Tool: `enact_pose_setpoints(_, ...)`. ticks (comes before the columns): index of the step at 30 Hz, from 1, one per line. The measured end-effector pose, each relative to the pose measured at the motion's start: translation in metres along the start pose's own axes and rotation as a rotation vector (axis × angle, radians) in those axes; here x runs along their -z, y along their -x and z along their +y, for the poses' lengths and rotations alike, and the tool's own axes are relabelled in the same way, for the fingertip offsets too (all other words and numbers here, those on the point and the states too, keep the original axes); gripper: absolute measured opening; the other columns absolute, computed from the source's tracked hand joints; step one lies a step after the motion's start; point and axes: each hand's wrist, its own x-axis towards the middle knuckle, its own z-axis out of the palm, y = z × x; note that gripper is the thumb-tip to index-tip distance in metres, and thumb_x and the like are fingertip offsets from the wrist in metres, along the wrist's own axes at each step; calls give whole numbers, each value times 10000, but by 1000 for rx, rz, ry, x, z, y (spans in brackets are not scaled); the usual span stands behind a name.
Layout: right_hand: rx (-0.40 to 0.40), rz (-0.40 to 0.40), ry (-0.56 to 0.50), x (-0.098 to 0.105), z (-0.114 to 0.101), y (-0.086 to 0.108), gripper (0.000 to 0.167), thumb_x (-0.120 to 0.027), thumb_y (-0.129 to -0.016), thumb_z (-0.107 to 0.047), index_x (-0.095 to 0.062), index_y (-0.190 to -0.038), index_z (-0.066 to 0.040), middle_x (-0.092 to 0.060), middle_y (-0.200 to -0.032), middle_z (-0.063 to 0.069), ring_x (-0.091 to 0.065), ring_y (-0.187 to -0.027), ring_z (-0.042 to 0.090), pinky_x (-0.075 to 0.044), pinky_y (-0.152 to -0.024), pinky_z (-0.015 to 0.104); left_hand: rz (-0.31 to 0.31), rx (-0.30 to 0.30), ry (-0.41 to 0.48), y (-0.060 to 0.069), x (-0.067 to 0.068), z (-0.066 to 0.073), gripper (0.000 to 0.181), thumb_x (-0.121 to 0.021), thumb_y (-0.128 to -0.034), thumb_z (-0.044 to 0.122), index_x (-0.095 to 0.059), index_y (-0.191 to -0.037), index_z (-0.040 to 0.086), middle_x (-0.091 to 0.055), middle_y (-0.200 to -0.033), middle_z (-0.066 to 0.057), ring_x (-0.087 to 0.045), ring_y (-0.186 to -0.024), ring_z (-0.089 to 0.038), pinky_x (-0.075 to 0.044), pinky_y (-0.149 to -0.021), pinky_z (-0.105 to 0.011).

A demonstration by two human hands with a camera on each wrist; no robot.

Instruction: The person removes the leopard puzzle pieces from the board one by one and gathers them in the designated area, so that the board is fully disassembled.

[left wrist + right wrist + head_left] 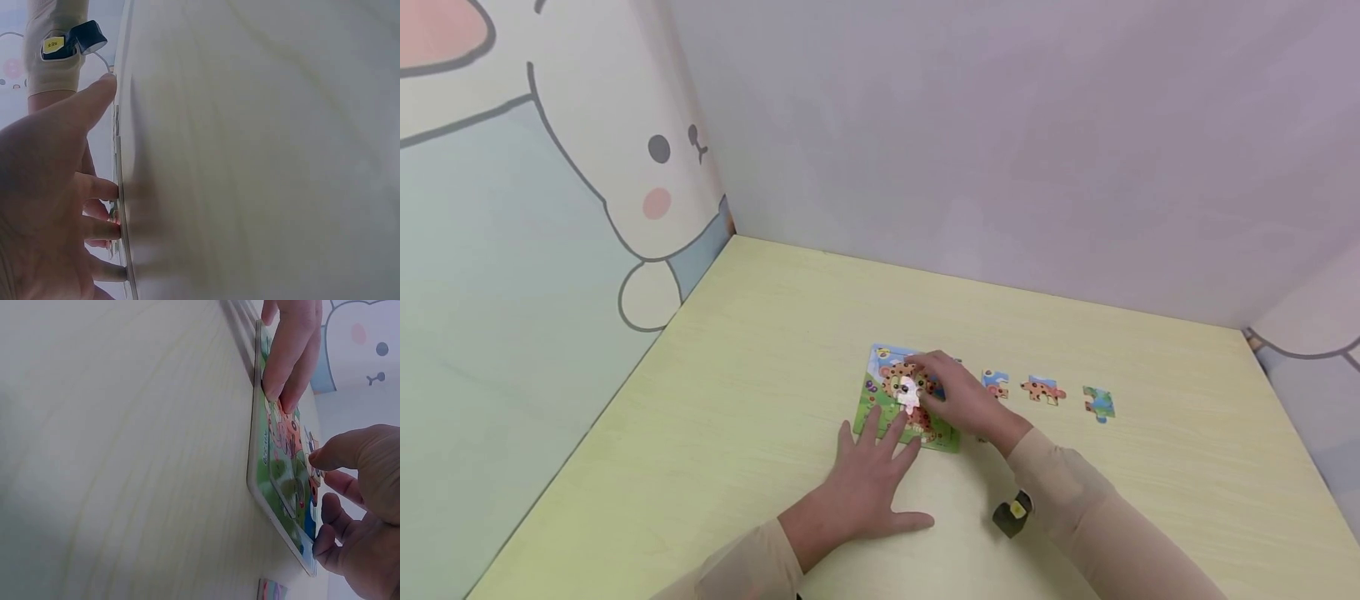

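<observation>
A picture puzzle board with a spotted cartoon animal on green grass lies on the table. My right hand reaches over its right side and pinches a puzzle piece, shiny with glare, above the middle of the picture. In the right wrist view that piece is raised at a slant between thumb and fingers. My left hand lies spread, its fingertips pressing on the board's lower edge and its thumb pointing right. The right hand hides part of the board's right side.
Loose puzzle pieces lie in a row right of the board: one blue and spotted, one spotted, one blue and green. Another peeks out below the right wrist. Walls with cartoon drawings border the pale table.
</observation>
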Motion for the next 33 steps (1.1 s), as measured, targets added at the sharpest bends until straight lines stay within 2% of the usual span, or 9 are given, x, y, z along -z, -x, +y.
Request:
enact_pose_setpoints(12, -41, -47, 40, -2, -3, -3, 650, -662, -1011, -77, -409, -1607, -142, -478, -1565, 149, -483, -1452, 377, -427, -1163, 588, -2, -2, 25, -1, -3, -2, 947, -544, -854, 865, -481, -1570, 248, -342, -1695, -94, -319, -1544, -474, -402, -1064, -743)
enact_pose_setpoints(17, -66, -63, 65, -4, -3, -4, 672, -673, -1006, -97, -401, -1618, -153, -499, -1573, 166, -450, -1481, 397, -397, -1187, 593, -3, -4, 24, -1, -3, -1, 951, -542, -853, 867, -480, -1572, 248, -342, -1696, -92, -315, -1548, -468, -404, -1069, -737)
enact_pose_setpoints(33, -50, -59, 51, -1, -8, -4, 660, -691, -995, -71, -428, -1596, -143, -526, -1526, 136, -554, -1354, 340, -494, -1099, 546, -1, -4, 6, -1, -1, -1, 942, -531, -858, 870, -478, -1572, 258, -348, -1691, -82, -330, -1542, -462, -410, -1066, -728)
